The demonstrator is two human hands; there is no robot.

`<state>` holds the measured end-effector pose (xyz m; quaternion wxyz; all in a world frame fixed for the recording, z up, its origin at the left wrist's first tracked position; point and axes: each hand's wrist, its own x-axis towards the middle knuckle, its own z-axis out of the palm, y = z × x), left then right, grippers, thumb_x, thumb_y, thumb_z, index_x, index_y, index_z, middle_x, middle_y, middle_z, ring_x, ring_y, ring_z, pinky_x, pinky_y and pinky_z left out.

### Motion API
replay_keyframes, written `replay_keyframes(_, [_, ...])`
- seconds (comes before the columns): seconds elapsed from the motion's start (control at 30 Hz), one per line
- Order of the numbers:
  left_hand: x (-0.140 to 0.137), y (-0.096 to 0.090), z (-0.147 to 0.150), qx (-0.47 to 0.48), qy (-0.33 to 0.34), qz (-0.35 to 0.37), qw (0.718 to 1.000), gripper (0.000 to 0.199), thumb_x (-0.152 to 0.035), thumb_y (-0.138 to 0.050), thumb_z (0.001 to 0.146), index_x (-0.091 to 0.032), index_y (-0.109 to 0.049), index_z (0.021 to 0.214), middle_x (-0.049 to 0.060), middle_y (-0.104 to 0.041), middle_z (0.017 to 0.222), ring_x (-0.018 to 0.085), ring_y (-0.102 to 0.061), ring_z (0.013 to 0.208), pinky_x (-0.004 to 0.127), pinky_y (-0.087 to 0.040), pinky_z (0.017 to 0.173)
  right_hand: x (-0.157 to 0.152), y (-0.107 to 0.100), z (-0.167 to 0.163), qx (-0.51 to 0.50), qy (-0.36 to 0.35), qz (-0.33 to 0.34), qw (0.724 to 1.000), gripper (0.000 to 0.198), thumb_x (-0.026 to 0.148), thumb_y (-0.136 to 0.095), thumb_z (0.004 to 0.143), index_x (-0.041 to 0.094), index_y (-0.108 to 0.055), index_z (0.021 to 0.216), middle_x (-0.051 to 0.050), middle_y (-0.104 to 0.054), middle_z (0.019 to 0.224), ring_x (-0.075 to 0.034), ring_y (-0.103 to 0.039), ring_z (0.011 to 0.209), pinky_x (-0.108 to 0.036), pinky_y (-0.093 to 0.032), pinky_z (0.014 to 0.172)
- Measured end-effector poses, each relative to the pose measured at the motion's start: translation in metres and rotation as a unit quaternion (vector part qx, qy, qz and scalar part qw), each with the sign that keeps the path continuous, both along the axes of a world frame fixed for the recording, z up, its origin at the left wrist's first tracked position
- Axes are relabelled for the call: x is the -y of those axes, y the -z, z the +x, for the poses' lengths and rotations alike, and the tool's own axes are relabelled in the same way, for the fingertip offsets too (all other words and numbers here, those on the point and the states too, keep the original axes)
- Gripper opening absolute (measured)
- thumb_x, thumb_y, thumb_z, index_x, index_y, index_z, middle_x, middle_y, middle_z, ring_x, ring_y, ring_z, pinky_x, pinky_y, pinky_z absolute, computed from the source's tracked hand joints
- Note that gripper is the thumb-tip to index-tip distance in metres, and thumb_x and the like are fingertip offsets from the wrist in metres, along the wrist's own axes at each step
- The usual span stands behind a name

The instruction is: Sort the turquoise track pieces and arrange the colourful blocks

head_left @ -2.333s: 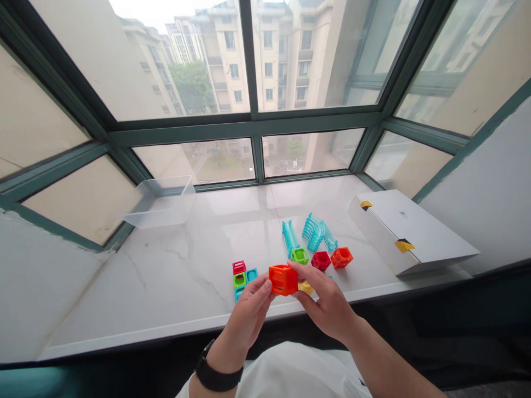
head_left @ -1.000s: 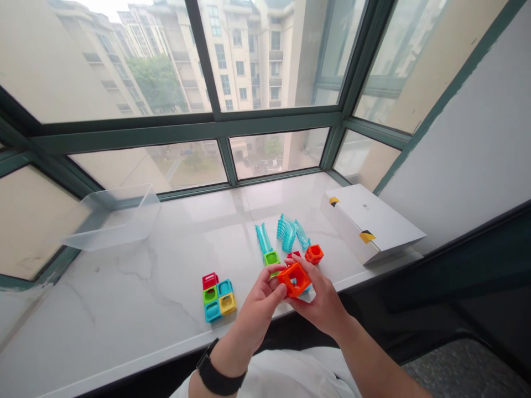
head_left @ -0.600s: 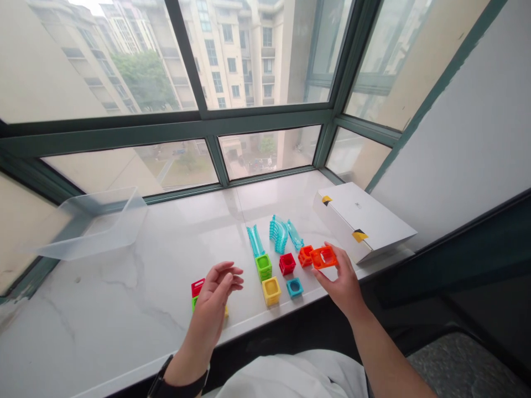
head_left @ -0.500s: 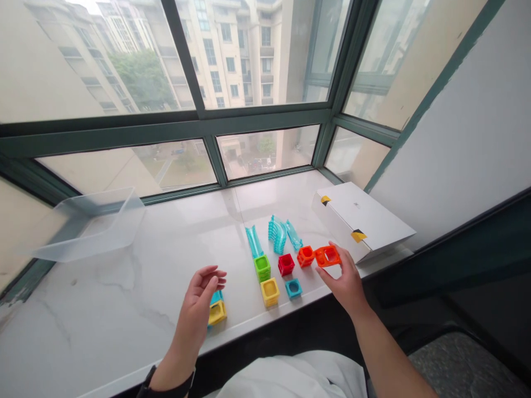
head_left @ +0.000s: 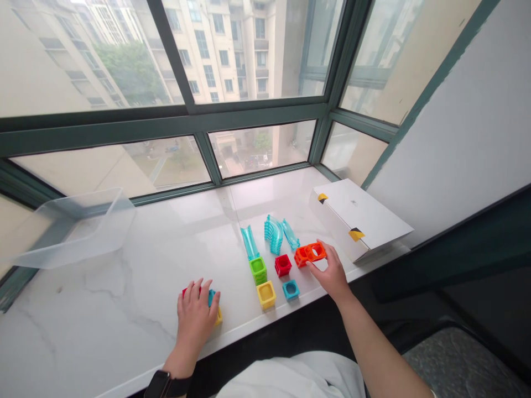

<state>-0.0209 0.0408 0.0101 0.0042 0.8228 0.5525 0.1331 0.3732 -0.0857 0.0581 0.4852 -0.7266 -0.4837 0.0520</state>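
Note:
My right hand pinches an orange open-sided toy block between thumb and fingers. That block is beside or touching another orange block; I cannot tell whether they are joined. Over on the left, my left hand lies with spread fingers across a cluster of blocks, partly covering a red one, a blue one and a yellow one. Between the hands stand a green block, a yellow block, a red block and a blue block.
Clear turquoise track pieces lie behind the blocks: a straight one, a stack of curved ones and another piece. A white box is at the right, a translucent bin at the left. The sill's front edge runs close by.
My left hand has come down onto the left-hand blocks, its fingers spreading. My right hand has shifted left, bringing the held orange block against or over the other orange one.

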Motion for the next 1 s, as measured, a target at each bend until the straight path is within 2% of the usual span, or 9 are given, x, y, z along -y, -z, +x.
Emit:
replay_keyframes(0.23, [0.000,-0.004,0.000,-0.006,0.005,0.001,1.000,0.042,-0.039,-0.044,0.104,-0.018,-0.070,0.129,0.016,-0.060,0.149,0.038,-0.041,0.148,0.058,-0.024,0.125,-0.018,0.017,0.002,-0.007,-0.009,-0.017,1.000,0.064,0.037,-0.073,0.089,0.020,-0.053,0.148,-0.015,-0.060,0.139,-0.031,-0.059,0.131,-0.051,-0.052,0.113])
replay_keyframes(0.53, [-0.002,0.005,-0.002,-0.007,0.019,0.028,0.999,0.039,-0.038,-0.047,0.103,-0.018,-0.073,0.124,0.014,-0.064,0.145,0.039,-0.043,0.145,0.060,-0.027,0.124,-0.025,0.033,0.006,-0.019,-0.019,-0.022,0.999,0.065,0.038,-0.072,0.088,0.025,-0.053,0.148,-0.013,-0.061,0.138,-0.031,-0.061,0.130,-0.051,-0.053,0.112])
replay_keyframes(0.83, [-0.003,0.007,-0.003,0.006,0.023,0.030,0.999,0.036,-0.038,-0.050,0.102,-0.020,-0.075,0.121,0.013,-0.066,0.142,0.040,-0.043,0.145,0.062,-0.027,0.123,-0.026,0.042,0.007,-0.081,-0.014,-0.057,0.995,0.069,0.046,-0.072,0.085,0.024,-0.052,0.147,-0.012,-0.066,0.134,-0.027,-0.069,0.110,-0.045,-0.062,0.093])
replay_keyframes(1.0, [-0.003,0.007,-0.003,0.011,0.025,0.034,0.999,0.036,-0.037,-0.050,0.101,-0.019,-0.075,0.120,0.013,-0.068,0.139,0.041,-0.043,0.144,0.063,-0.027,0.123,-0.027,0.043,0.007,-0.085,-0.037,-0.057,0.994,0.056,0.045,-0.071,0.086,0.023,-0.058,0.136,-0.011,-0.064,0.130,-0.026,-0.068,0.108,-0.040,-0.062,0.088])
